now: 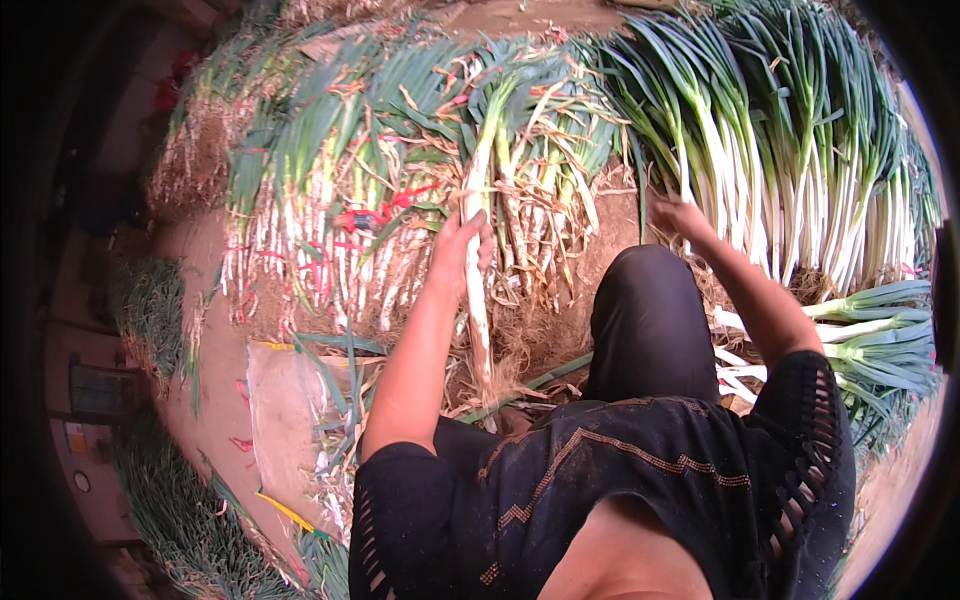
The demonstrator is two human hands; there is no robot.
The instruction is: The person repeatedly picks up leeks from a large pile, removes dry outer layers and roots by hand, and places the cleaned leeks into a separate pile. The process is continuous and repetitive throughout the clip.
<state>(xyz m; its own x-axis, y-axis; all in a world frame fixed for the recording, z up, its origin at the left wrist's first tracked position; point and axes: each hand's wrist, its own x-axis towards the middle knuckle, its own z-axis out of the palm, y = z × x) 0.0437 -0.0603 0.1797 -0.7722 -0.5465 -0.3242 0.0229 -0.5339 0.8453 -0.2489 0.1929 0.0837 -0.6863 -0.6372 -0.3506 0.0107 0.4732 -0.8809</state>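
My left hand (463, 244) is closed round the white stem of a long green onion (477, 300), which stands nearly upright with its roots low and its green leaves away from me. My right hand (675, 216) is blurred and raised above the soil, left of the cleaned green onions (802, 180); whether its fingers hold anything cannot be told. Uncleaned green onions with dry leaves (551, 172) lie just beyond and right of my left hand. Red ties (405, 196) show among the bundles at the left.
More cleaned green onions (877, 337) lie sideways at the right. A pale sheet with yellow edging (281, 405) is on the ground at the left, with peeled scraps beside it. Dark green onion heaps (195, 510) line the far left. My bent knee (651, 322) is between my arms.
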